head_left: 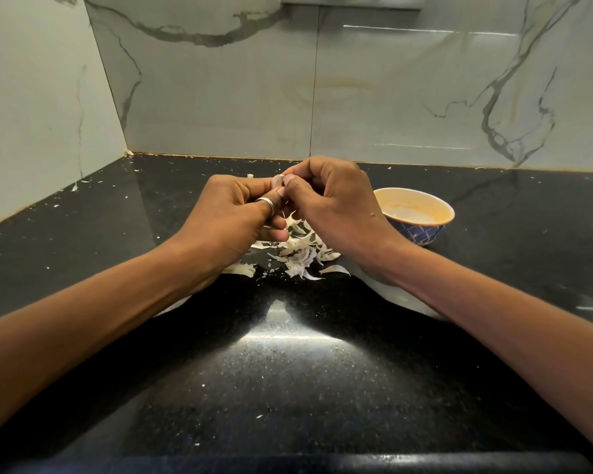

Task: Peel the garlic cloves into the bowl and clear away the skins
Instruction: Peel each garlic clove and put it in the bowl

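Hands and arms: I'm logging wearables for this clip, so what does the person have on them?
The left forearm and right forearm are bare, with no sleeve in view. The left hand wears a plain silver-coloured band ring on one finger. The right hand shows no ring. No gloves, watch or bracelet show on either wrist.

Garlic clove [278, 181] mostly hidden between left hand [233, 213] and right hand [332, 203]; bowl [425, 234] contents perhaps cloves, indistinct.

The glossy black stone bench [288, 388] is white-speckled. At three o'clock, the round ceramic bowl [421, 234] shows a blue lattice outside and orange-cream inside. The papery garlic skins [302, 258] are off-white.
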Tool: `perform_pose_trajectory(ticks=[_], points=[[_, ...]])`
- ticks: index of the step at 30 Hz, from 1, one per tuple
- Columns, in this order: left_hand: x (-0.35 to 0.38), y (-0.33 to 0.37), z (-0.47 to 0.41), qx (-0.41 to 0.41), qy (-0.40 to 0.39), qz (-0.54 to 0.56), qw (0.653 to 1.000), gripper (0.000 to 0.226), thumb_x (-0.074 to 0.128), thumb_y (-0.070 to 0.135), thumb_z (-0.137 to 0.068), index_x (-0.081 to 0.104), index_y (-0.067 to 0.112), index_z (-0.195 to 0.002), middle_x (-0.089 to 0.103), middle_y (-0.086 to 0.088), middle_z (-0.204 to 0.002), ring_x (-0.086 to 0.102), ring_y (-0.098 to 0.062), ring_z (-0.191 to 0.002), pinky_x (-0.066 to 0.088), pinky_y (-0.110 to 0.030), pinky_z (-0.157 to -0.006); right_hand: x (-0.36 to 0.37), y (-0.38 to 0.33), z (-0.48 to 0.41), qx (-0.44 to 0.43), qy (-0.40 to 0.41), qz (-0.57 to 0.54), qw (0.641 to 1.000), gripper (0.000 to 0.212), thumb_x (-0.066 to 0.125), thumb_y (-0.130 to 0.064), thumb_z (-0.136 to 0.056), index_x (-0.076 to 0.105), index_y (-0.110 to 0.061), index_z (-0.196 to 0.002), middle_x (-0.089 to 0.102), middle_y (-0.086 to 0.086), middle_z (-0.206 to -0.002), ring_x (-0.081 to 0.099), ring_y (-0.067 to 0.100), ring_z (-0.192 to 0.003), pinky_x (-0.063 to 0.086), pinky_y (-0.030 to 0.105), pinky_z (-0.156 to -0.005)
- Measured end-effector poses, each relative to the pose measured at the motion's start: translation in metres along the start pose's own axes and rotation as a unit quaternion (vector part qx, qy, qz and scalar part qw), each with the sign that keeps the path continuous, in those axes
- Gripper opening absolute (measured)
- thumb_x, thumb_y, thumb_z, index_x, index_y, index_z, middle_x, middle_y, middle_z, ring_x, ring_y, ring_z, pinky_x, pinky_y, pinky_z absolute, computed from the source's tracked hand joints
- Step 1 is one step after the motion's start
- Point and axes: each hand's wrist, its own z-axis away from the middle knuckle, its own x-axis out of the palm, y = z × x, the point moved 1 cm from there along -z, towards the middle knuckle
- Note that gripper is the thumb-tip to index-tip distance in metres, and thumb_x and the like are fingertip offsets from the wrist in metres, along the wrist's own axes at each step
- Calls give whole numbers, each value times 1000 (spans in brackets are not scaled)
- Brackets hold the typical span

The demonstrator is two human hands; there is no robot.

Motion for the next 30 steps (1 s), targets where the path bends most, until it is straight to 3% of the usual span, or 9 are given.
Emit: perform_pose_trajectory(ticks=[8,14,20,24,30], points=[[1,0,1,10,-10,-19,1000,19,57,11,-101,76,12,-95,59,8,-60,58,-3,-57,56,-18,-56,-1,5,-4,2,-3,-22,1000,10,67,-26,-89,74,-19,-87,75,-1,-75,72,19,-69,60,50,-70],[0,-1,1,19,-18,-40,999,23,57,11,-102,74,14,-87,56,4,-64,56,-4,-58,55,-18,-55,-3,6,-5,-1,-5,-22,1000,12,68,-24,-88,77,-17,-84,75,-1,-74,72,24,-73,59,51,-70],[-1,-1,2,21,-28,-49,998,21,56,8,-102,75,10,-93,57,0,-69,57,-4,-60,56,-18,-56,-5,4,-4,32,-12,-65,997,11,69,-15,-85,77,-14,-77,75,7,-71,72,31,-71,60,53,-70],[1,-1,3,24,-39,-47,998,19,57,8,-101,75,11,-97,58,-2,-71,58,-5,-60,56,-18,-56,-5,4,-3,61,-12,-96,993,10,69,-18,-79,77,-13,-75,75,10,-70,68,25,-63,62,55,-71],[-1,-1,3,40,-17,-68,997,16,62,15,-99,77,21,-98,73,-2,-84,66,-5,-69,59,-24,-57,-7,3,-4,61,-11,-96,993,9,71,-17,-80,75,-12,-75,74,11,-71,68,24,-63,62,55,-71]])
